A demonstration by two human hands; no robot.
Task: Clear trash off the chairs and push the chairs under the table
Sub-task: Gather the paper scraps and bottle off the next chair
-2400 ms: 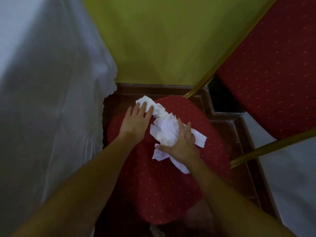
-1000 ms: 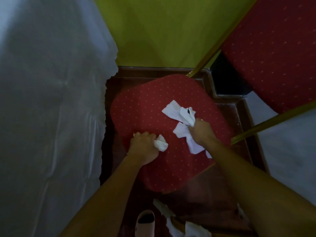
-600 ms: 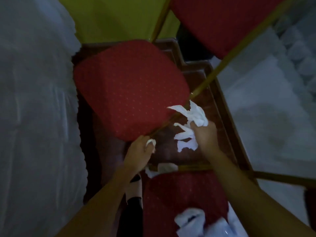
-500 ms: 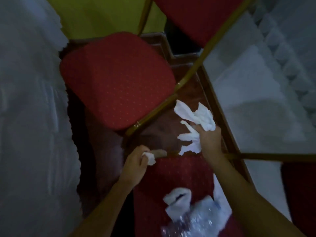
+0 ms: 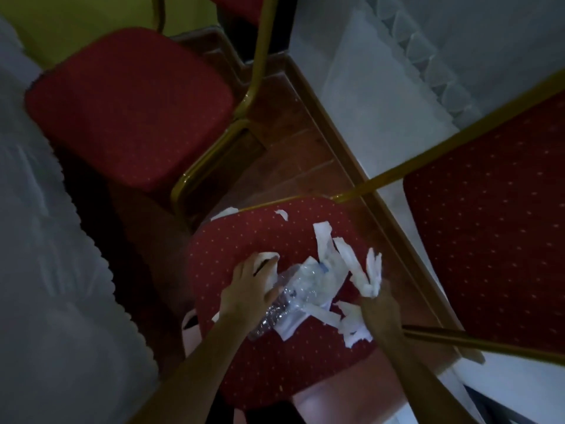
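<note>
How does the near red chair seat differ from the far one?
The near seat holds torn white paper and a crushed clear bottle; the far seat looks bare. The left hand and right hand reach over the near seat, neither over the far seat. Both are red, dotted, gold-framed.

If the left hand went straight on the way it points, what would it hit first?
Most likely the crushed plastic bottle, lying right at the left hand's fingertips among torn tissue on the chair seat; it may already touch.

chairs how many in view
2. A bare chair at upper left; a littered chair in the middle, under paper scraps and a bottle. Red panels at right and top look like their backrests; more may be hidden.
</note>
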